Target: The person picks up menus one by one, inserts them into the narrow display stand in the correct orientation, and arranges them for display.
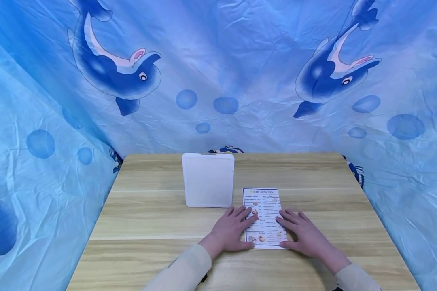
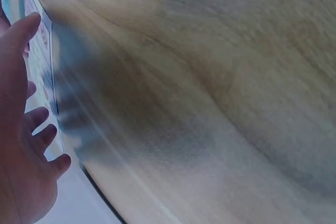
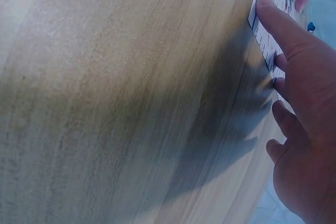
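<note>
Menu card [image 1: 267, 220], one, white with a dark border, headed "DIM SUM INN": flat on the wood-grain surface [image 1: 142, 226], between the two hands.

Left hand [image 1: 233, 228]: palm down at the card's left side, fingers spread and nearly straight, fingertips over the left edge, thumb at the lower left corner. Grips nothing.

Right hand [image 1: 302, 234]: palm down at the card's right side, fingers apart and extended, fingertips at the right edge, thumb at the lower right corner. Grips nothing.

White panel [image 1: 209, 182], one: beyond the left hand, left of the card and apart from it; appears upright, any support behind it hidden.

Backdrop [image 1: 255, 52], blue, dolphins and bubbles: behind the surface and at both sides.

Condition of view: parts of the card's side edges covered by fingers; small print illegible. Both wrist views show only a strip of card, partly masked by thumb and fingers. Light sleeves [image 1: 183, 266] cut off at the lower frame; dark items at the cuffs, too little visible to identify.
</note>
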`<state>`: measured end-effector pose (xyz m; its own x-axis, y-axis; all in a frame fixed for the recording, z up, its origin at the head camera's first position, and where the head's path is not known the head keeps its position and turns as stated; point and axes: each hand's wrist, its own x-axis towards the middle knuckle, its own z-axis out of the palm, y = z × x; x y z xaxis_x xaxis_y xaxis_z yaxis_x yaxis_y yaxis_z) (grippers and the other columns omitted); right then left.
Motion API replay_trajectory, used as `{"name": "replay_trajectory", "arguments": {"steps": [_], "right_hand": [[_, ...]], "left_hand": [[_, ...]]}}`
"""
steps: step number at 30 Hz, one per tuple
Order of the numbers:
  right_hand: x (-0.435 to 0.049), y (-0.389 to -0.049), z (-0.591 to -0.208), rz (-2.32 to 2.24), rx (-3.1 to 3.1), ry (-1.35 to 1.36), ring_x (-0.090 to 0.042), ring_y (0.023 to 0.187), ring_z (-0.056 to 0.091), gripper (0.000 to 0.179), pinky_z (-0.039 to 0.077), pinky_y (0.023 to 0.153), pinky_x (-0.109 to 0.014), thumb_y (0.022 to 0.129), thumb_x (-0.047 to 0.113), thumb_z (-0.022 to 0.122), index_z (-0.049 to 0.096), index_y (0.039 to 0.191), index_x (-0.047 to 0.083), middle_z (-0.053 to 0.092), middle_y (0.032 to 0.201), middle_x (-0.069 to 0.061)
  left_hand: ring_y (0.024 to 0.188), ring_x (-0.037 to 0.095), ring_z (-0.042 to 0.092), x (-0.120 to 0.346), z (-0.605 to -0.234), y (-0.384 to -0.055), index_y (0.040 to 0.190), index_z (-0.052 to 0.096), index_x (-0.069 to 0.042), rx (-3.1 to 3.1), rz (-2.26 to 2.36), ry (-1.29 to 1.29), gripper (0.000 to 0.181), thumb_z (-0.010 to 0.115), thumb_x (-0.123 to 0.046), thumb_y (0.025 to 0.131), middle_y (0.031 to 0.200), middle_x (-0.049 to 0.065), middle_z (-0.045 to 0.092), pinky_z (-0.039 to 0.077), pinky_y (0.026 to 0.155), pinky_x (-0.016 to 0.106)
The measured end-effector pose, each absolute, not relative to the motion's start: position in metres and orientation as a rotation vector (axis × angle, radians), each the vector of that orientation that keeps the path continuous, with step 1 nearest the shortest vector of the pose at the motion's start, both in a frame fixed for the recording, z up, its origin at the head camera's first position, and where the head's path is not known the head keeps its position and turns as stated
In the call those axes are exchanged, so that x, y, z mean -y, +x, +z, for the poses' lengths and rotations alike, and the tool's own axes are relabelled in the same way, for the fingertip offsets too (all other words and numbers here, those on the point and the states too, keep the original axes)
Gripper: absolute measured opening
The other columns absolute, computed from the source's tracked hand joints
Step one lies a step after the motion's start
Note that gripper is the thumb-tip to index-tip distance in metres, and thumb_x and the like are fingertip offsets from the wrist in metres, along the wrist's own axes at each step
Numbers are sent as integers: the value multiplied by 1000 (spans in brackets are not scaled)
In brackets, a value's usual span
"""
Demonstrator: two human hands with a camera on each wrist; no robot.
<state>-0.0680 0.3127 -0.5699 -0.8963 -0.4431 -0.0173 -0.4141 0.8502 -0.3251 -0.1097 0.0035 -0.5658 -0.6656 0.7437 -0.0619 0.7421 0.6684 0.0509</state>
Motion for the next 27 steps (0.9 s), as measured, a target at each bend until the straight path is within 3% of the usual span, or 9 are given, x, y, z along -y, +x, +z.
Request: {"name": "replay_trajectory", "arguments": {"steps": [10, 27], "right_hand": [[-312, -69, -570, -485, -2932, -696, -41, 153, 41, 80, 26, 125, -70, 86, 50, 87, 61, 153, 14, 52, 162, -12], [-313, -69, -571, -473, -2951, -694, -41, 152, 43, 82, 28, 125, -69, 86, 53, 87, 61, 151, 11, 52, 161, -14]], "left_hand": [[160, 23, 32, -4, -570, -111, 166, 41, -32, -2774, 17, 1204, 88, 58, -80, 93, 174, -1, 33, 28, 131, 50], [157, 23, 38, -5, -576, -111, 163, 47, -30, -2796, 52, 1262, 81, 57, -76, 96, 171, 0, 39, 33, 128, 52]]}}
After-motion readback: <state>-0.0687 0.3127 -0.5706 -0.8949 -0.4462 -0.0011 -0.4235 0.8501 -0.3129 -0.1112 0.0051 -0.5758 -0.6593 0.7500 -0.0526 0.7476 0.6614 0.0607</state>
